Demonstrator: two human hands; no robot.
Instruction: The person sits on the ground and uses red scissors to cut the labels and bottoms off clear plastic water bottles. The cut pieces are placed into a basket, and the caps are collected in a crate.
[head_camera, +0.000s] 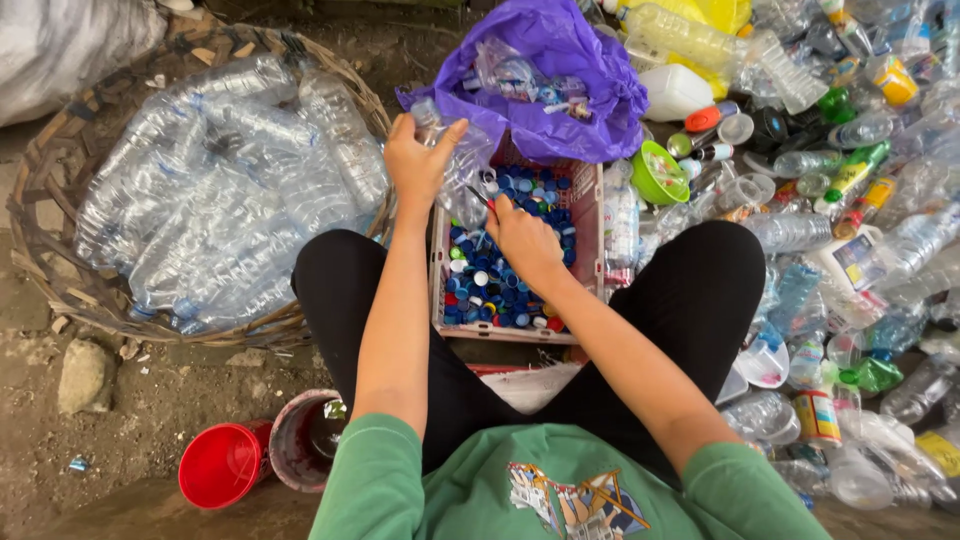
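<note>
Looking down from the head camera: left hand (415, 160) raised over the far end of a pink crate (437, 250), fingers curled tight round the neck of a clear bottle (462, 165), with the bottle hanging down toward the crate. Right hand (522, 238) just below and beside it, closed in a pinch on a small tool (483, 199), thin and red-tipped, its point set against the bottle's lower part; too small to tell what kind of tool.

Judging by the pose, working something off the bottle above the crate. Calls for a firm hold at the neck and a careful, short stroke, with the tool's tip close to the left wrist.

Inside the crate, loose caps (510, 290), mostly blue and white. Draped over its far edge, a purple bag (560, 60) with more clear plastic in it, crowding the space above the hands. To the left, touching the knee, a woven basket (60, 170) heaped with crushed bottles (220, 200). To the right, a mixed pile of bottles (850, 150) and a green bowl (660, 175), pressing against the other leg. Near the left elbow, a red cup (222, 462) beside a dark red bucket (305, 440).
</note>
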